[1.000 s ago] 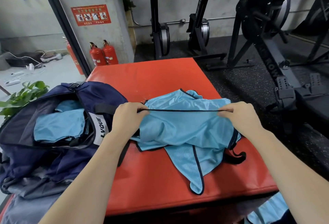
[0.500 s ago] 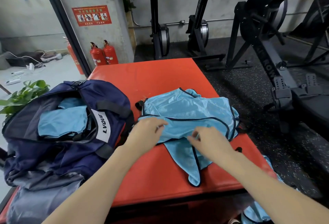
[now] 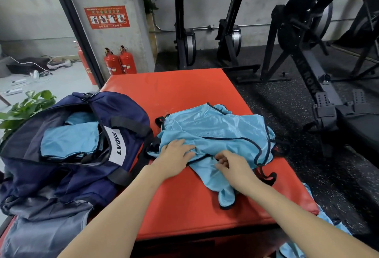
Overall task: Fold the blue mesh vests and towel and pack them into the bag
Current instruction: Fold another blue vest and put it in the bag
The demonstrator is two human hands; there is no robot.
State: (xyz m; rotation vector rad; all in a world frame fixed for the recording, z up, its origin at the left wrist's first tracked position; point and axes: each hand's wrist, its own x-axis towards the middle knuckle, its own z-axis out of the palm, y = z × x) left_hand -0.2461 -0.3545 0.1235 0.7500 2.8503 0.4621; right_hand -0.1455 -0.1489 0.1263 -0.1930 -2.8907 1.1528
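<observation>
A light blue mesh vest (image 3: 215,132) with dark trim lies crumpled on the red padded box (image 3: 184,206). My left hand (image 3: 174,158) rests on the vest's near left part, fingers fairly straight. My right hand (image 3: 231,164) sits just right of it with curled fingers pinching the vest's near edge. The open navy bag (image 3: 67,167) marked LVQUE stands to the left, touching the vest's left side. Folded blue fabric (image 3: 69,140) lies inside the bag.
More blue fabric (image 3: 320,233) hangs off the box's near right corner, toward the floor. Black rowing machines (image 3: 307,62) stand on the dark floor to the right and behind. Two red fire extinguishers (image 3: 120,62) stand by the pillar. A green plant (image 3: 24,110) is at far left.
Both hands let go of the stretched dark-trimmed edge, lowered the vest onto the box and came close together at its near edge.
</observation>
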